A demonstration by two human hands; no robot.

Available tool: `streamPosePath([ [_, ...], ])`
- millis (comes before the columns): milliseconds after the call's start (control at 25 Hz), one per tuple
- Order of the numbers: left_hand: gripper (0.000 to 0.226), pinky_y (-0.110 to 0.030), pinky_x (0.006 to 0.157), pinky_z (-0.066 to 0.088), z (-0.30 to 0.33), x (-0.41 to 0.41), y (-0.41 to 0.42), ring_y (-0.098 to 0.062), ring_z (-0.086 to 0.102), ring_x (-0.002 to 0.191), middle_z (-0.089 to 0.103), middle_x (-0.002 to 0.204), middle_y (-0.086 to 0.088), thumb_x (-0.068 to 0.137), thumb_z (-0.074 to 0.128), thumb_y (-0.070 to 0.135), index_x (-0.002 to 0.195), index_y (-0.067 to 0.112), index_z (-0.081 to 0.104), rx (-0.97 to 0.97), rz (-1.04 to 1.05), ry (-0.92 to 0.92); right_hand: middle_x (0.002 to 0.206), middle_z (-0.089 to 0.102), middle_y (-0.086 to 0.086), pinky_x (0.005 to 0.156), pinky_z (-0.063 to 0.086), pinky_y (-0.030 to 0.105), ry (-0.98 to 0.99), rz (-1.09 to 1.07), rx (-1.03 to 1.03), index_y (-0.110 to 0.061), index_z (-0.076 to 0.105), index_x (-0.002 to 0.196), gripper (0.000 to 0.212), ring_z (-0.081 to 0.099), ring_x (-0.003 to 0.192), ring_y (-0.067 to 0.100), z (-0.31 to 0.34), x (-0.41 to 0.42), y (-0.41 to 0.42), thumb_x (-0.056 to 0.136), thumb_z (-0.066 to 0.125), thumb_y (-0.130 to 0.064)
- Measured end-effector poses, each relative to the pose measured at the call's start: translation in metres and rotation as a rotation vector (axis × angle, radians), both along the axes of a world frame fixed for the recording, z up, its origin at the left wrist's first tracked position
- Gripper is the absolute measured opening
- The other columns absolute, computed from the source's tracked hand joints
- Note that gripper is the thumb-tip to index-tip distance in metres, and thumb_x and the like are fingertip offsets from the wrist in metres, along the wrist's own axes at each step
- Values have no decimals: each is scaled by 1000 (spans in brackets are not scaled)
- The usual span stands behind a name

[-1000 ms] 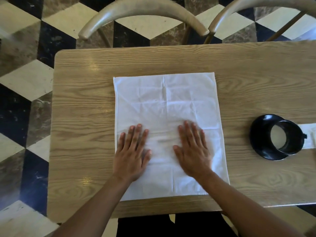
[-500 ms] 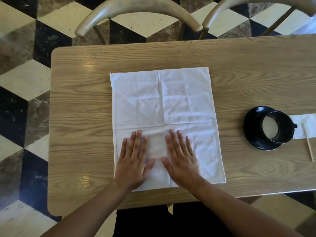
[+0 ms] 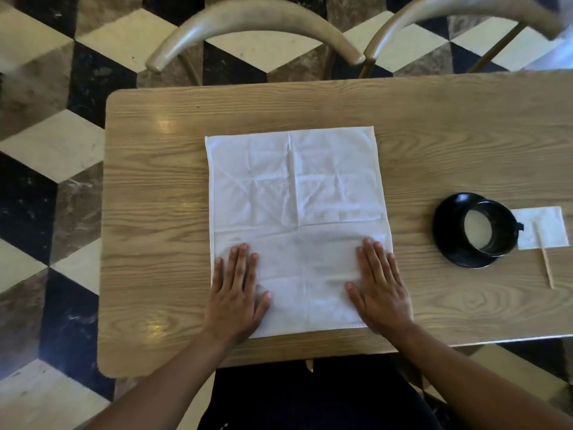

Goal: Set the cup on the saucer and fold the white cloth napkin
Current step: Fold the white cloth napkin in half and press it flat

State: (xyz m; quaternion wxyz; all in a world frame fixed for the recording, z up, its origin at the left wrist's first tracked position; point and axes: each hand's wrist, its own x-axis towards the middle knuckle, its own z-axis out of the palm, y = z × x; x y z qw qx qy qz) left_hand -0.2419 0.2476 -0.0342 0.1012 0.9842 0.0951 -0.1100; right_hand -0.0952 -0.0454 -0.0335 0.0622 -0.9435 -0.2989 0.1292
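A white cloth napkin [image 3: 294, 193] lies spread on the wooden table [image 3: 148, 212], its near part folded up into a double layer with a crease across the middle. My left hand [image 3: 235, 293] presses flat on the folded part near its left edge. My right hand [image 3: 379, 290] presses flat near the right edge. Both have straight fingers. At the right, a black cup [image 3: 490, 229] with a pale inside stands on a black saucer [image 3: 446, 225].
A small white paper napkin [image 3: 545, 228] and a thin wooden stick [image 3: 544, 260] lie right of the saucer. Two curved wooden chair backs [image 3: 254, 23] stand beyond the table's far edge. The floor is tiled in black, cream and brown.
My hands have slid apart along the folded near part, the left one leftward and the right one rightward, from the middle to the napkin's side edges.
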Motion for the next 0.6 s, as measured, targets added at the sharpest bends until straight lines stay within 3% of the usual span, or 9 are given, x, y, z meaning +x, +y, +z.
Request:
streamPosePath([
  [160,61,-58,120,26,20,26,9,-36,40,143,48,149,-17,98,42,45,139,2,54,-68,43,-103,167,22,15,126,17,51,41,-158,105,-7,30,156,65,16,156,30,21,29,23,102,39,-42],
  [240,49,-56,113,35,30,59,28,-38,51,129,56,136,-17,99,42,41,126,4,60,-82,83,-200,165,25,18,126,17,49,31,-227,131,-5,30,155,64,21,154,33,28,64,42,102,40,-38],
  [320,52,-54,110,36,34,98,54,-41,49,130,54,139,-20,97,44,41,130,4,58,-74,152,-204,163,27,21,125,18,50,40,-277,141,-3,28,155,65,24,152,37,31,106,61,101,37,-38],
  [480,72,-56,120,29,27,165,94,-44,32,147,37,158,-25,94,44,51,149,5,42,-49,226,-114,166,19,20,127,12,48,60,-333,145,-3,20,158,68,14,155,36,30,175,91,100,42,-32],
  [600,73,-57,122,24,27,204,118,-43,26,150,31,161,-24,91,44,46,152,7,37,-64,304,-73,169,12,16,128,11,47,46,-321,142,-6,15,159,69,10,156,34,30,216,107,99,45,-22],
])
